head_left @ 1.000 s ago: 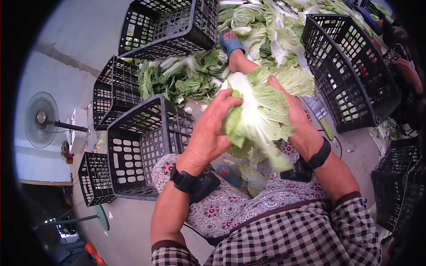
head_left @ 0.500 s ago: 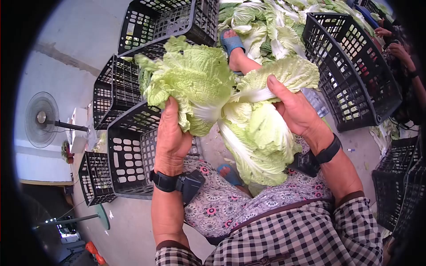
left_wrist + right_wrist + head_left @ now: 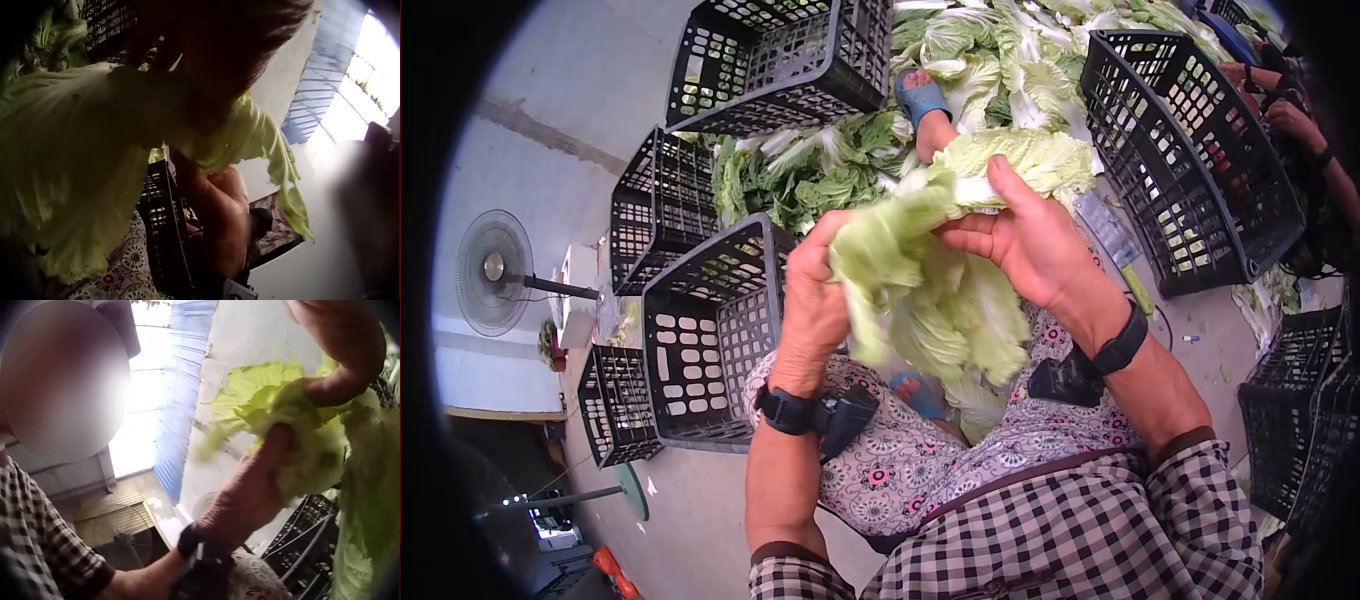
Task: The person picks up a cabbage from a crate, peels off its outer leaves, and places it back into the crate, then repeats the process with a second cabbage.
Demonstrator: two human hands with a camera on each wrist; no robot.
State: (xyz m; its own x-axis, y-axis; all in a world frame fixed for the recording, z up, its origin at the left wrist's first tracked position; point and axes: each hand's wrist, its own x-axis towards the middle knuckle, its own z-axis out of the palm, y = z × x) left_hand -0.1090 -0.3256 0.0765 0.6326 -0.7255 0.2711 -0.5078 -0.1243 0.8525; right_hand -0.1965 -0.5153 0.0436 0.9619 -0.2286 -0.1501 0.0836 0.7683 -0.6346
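Note:
In the head view, pale green napa cabbage leaves [image 3: 970,310] hang in front of the lap between both hands. The left hand [image 3: 812,295] grips a bunch of them on the left, blurred where they bend upward. My right hand [image 3: 1045,245] pinches the white rib of a spread leaf [image 3: 1040,160], thumb on top and fingers curled beneath. From the right wrist, the left hand's thumb [image 3: 275,447] presses into the crumpled leaves [image 3: 306,437]. The left wrist view is dark; a broad leaf [image 3: 81,175] fills its left side.
Cabbage leaves [image 3: 1040,70] are heaped ahead, around a sandalled foot [image 3: 922,98]. Black plastic crates stand left [image 3: 700,375] and right [image 3: 1190,170]. A green-handled knife [image 3: 1138,290] lies on the floor by the right crate. Another person's hand [image 3: 1295,122] shows at far right; a fan [image 3: 493,270] stands left.
The left hand turned outward with spread leaves half a second ago, then came back down and inward, folding them. The right hand stays at the right side, still holding its leaf.

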